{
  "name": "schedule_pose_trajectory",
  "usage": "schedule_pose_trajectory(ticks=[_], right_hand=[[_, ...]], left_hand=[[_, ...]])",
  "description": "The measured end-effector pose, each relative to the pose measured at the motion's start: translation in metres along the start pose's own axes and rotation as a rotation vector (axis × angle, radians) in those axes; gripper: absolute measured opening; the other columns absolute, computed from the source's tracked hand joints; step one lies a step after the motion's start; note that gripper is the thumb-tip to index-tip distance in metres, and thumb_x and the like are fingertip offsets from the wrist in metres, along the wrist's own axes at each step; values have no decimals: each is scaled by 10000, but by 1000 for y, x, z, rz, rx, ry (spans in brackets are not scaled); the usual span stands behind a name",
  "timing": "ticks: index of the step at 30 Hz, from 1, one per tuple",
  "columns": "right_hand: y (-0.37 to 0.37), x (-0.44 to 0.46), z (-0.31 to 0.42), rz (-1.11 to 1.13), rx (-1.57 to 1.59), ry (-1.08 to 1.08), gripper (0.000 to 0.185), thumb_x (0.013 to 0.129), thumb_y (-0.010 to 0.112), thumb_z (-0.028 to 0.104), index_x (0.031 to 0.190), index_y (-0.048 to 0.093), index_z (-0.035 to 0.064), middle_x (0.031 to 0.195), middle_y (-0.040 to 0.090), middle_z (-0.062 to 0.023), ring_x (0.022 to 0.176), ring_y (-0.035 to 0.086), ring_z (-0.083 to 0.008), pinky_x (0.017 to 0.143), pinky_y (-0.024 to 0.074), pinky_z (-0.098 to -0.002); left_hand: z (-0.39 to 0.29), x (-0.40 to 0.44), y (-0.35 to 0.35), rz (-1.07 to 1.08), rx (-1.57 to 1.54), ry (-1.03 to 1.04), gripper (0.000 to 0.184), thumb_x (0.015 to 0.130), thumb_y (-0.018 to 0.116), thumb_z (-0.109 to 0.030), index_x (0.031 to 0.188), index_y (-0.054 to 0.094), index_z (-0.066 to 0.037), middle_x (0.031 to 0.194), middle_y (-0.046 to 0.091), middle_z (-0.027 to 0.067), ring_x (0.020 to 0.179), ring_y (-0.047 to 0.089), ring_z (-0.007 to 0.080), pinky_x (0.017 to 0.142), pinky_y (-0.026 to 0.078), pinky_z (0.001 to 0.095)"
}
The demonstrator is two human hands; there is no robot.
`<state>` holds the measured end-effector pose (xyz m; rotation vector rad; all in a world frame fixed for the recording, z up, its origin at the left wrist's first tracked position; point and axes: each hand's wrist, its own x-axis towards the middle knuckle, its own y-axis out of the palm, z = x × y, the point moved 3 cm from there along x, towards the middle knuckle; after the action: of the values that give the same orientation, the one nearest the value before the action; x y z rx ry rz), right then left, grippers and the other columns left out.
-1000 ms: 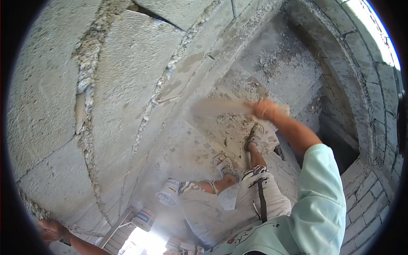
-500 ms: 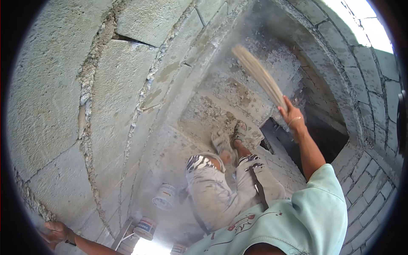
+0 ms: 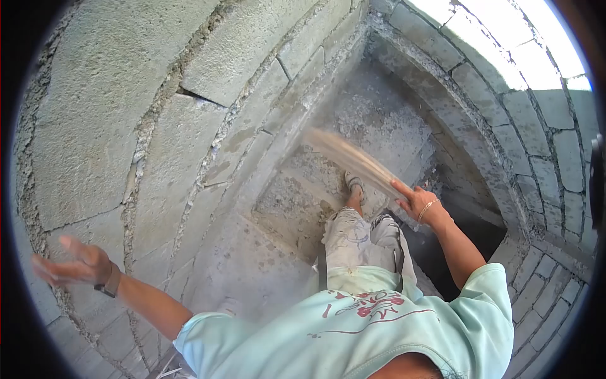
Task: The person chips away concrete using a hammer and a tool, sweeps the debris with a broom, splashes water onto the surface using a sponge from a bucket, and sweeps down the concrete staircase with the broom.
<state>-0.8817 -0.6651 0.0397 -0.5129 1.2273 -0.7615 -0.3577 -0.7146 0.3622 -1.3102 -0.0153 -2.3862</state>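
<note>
Broom (image 3: 355, 158), gripped by the fingers of the right hand (image 3: 420, 203), slants toward the block wall (image 3: 95, 126); the left hand (image 3: 76, 264), fingers open, is near that wall.

Left hand (image 3: 79, 264) open, held out sideways; right hand (image 3: 418, 203) closed, stretched forward

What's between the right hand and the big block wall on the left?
A broom. Gripped in the right hand, it slants toward the left block wall; the head view can't show whether its blurred end touches.
</note>
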Motion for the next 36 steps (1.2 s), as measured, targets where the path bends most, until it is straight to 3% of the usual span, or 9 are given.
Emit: schedule_pose_trajectory(ticks=[8,10,12,15,20,24,28,32,36], right_hand=[[76,152,83,366,-299,-715,476,817,494,418,1260,322,452,907,571,-171,764,599,-347,691,490,-402],[70,200,91,413,-274,-749,475,810,500,425,1257,340,437,905,590,-161,829,594,-338,713,486,-403],[27,251,79,315,-343,-672,470,808,502,426,1255,357,421,887,602,-157,843,598,-323,716,484,-408],[-85,319,1,118,-497,-280,458,828,475,439,1266,343,409,878,618,-117,860,607,-274,732,476,-394],[-179,327,-134,-124,-408,137,451,847,451,405,1281,335,370,918,620,-123,878,599,-299,746,473,-384],[-138,300,-178,-392,51,418,488,836,468,410,1293,334,304,974,597,-178,918,568,-360,772,457,-408],[-65,237,-124,-476,540,302,578,786,544,431,1285,385,186,1099,533,-232,1027,512,-373,877,402,-388],[4,252,-69,-396,1298,327,633,740,642,384,1282,398,168,1223,487,-114,1073,505,-263,945,347,-355],[-34,274,-35,-240,1854,112,783,707,694,210,1336,228,194,955,530,-77,838,554,-220,591,519,-364]], left_hand=[[8,-17,48,47,459,-139,533,814,496,-466,1152,479,-56,1203,286,188,1079,336,356,811,328,535],[13,-20,48,35,458,-120,524,819,490,-462,1146,483,-53,1201,290,188,1078,337,355,802,329,534],[12,-17,47,-14,389,-65,512,830,479,-446,1147,483,-43,1200,306,195,1077,340,353,805,330,526],[7,-15,46,-45,334,-20,526,841,459,-450,1148,486,-24,1165,343,211,1043,363,365,841,328,501],[-22,-11,41,47,404,-142,552,856,422,-442,1204,370,-16,1242,285,208,1137,287,360,904,268,504],[-43,9,52,238,361,-210,734,881,288,-513,1375,-19,-65,1431,-23,163,1308,-25,356,997,41,587],[-43,7,57,269,407,-259,707,887,301,-478,1361,29,-28,1422,5,179,1296,10,372,998,58,574],[-42,0,53,259,471,-323,682,894,314,-443,1346,78,10,1413,33,195,1284,46,389,1000,75,562],[-37,-14,47,254,532,-454,658,901,327,-408,1332,127,48,1405,62,212,1272,81,405,1001,91,549]])
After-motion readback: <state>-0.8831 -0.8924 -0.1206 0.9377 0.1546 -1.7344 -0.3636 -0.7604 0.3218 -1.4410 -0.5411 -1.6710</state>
